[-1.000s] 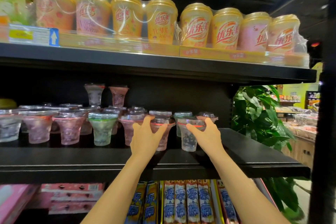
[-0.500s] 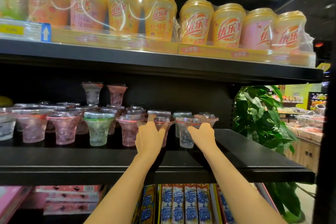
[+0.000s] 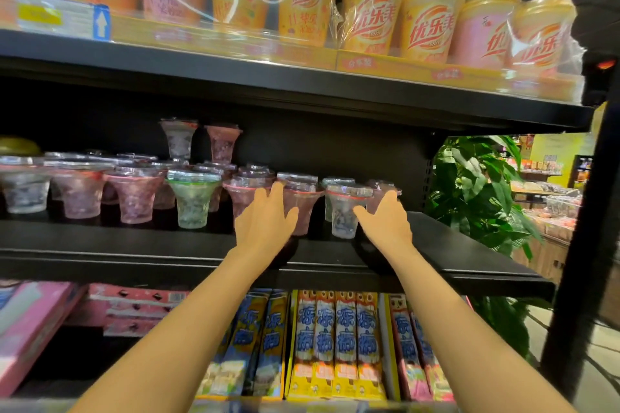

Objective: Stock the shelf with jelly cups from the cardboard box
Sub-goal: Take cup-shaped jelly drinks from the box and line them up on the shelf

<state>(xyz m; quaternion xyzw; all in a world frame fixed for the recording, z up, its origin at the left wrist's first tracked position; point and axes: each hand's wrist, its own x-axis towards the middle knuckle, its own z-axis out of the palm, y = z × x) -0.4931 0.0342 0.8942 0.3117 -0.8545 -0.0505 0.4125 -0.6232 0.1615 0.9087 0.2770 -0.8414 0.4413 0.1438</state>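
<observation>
Several clear jelly cups stand in rows on the black middle shelf (image 3: pixel 134 245), among them a green one (image 3: pixel 192 201). At the right end of the front row are a pink cup (image 3: pixel 306 208) and a colourless cup (image 3: pixel 345 211). My left hand (image 3: pixel 265 221) is spread flat just left of the pink cup, thumb against its side. My right hand (image 3: pixel 385 221) sits just right of the colourless cup with straight fingers, its thumb touching the cup. Neither hand grips anything. The cardboard box is out of view.
Wrapped milk-tea cups (image 3: pixel 369 20) fill the upper shelf. Below hang jelly stick packs (image 3: pixel 335 339) and pink boxes (image 3: pixel 134 308). A bare stretch of the middle shelf (image 3: pixel 453 245) lies right of the cups. A leafy plant (image 3: pixel 476 184) stands beyond the shelf end.
Both hands gripped the two front cups earlier and set them on the shelf. Now the fingers have let go and spread out beside the cups.
</observation>
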